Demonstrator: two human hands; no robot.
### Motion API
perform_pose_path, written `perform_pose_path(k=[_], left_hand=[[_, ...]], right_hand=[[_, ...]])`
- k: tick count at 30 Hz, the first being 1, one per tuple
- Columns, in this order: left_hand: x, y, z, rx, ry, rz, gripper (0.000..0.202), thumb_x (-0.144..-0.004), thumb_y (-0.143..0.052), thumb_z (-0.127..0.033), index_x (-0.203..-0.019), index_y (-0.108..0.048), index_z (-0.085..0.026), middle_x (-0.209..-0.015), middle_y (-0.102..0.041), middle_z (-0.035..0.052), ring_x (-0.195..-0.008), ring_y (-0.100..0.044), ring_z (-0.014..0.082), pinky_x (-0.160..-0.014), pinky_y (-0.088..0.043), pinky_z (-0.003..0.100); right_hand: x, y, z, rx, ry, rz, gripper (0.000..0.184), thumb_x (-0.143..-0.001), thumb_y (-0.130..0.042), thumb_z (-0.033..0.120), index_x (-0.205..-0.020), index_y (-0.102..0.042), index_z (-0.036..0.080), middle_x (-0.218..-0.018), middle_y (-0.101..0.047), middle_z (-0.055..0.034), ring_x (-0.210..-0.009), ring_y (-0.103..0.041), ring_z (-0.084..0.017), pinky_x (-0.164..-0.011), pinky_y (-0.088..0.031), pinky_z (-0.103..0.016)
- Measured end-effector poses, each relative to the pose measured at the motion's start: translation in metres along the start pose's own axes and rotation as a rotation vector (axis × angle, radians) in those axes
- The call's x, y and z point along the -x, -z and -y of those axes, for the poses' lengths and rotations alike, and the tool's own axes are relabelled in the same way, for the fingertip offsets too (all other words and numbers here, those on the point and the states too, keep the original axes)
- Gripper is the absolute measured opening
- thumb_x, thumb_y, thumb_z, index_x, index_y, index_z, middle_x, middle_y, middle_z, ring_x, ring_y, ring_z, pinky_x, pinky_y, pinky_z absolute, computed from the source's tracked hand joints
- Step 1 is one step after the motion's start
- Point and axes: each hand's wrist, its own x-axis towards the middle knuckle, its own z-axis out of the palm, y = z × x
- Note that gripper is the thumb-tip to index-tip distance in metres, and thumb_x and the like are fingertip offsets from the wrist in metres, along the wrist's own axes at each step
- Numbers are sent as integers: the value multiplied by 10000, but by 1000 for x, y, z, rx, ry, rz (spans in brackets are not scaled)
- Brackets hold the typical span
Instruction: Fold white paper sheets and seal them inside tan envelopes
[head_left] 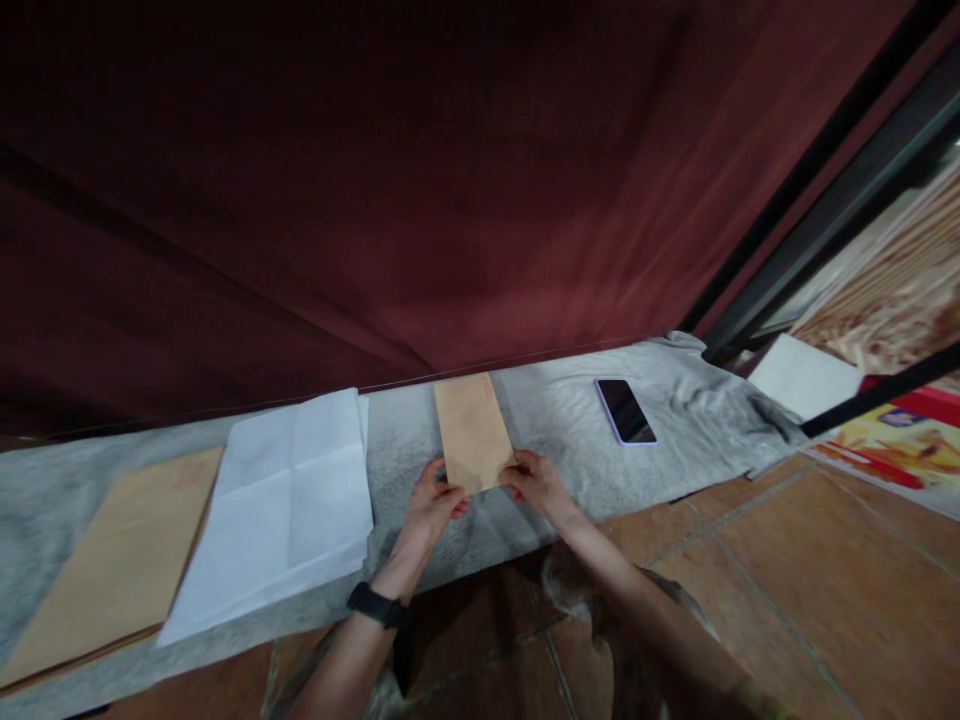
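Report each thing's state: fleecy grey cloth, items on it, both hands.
Rectangular tan paper envelope: near end held
Left hand: pinching envelope's near-left corner
Right hand: pinching envelope's near-right corner
White paper sheets: stacked unevenly, creased
Tan paper stack, far left: flat
Phone in pale purple case: face up, screen dark
Fleecy grey cloth: spread, wrinkled at right

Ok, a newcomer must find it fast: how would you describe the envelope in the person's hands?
Find the grey cloth below the dark red curtain. Between the white sheets and the phone is a tan envelope. Unlike the untouched tan stack at far left, it is held at its near end by the left hand and right hand.
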Motion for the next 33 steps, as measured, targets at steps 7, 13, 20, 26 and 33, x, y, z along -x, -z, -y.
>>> perform_pose_path(k=[7, 13, 20, 26, 33], left_hand=[[-1, -4, -6, -89, 88, -29, 419, -800, -604, -53, -1147, -440, -220, -559, -615, -89, -463, -602, 127, -489, -448, 200], [0, -4, -7, -109, 82, -26, 346, -815, -609, -53, -1060, -441, -230, -577, -603, -83, -473, -608, 127, -484, -449, 197], [0, -3, -6, -151, 65, 7, 327, -841, -539, -48, -1089, -421, -225, -598, -609, -81, -498, -625, 124, -517, -481, 204], [-3, -2, 0, -198, 56, 15, 337, -852, -547, -73, -1126, -418, -220, -597, -582, -94, -465, -593, 106, -506, -463, 192], [-4, 0, 6, -226, 24, 18, 377, -855, -515, -88, -1187, -403, -226, -616, -586, -86, -458, -578, 115, -502, -453, 204]], right_hand=[[5, -1, -2, 334, 114, -107, 303, -859, -577, 214, -1144, -671, 175, -858, -751, -60, -777, -713, -222, -673, -532, -287], [16, -2, 6, 810, 409, -269, 380, -970, -455, 176, -1316, -611, 152, -1185, -701, -158, -1088, -668, -274, -924, -547, -399], [20, -23, 2, 892, 655, -107, 453, -1025, -445, 257, -1461, -521, 164, -1567, -461, -115, -1451, -416, -263, -1177, -388, -454], [22, -28, -7, 980, 581, -73, 484, -1034, -466, 306, -1499, -491, 178, -1596, -415, -104, -1463, -408, -257, -1207, -341, -433], [19, -24, -7, 938, 580, -49, 486, -1043, -424, 323, -1508, -481, 194, -1603, -402, -93, -1476, -388, -251, -1219, -319, -447]])
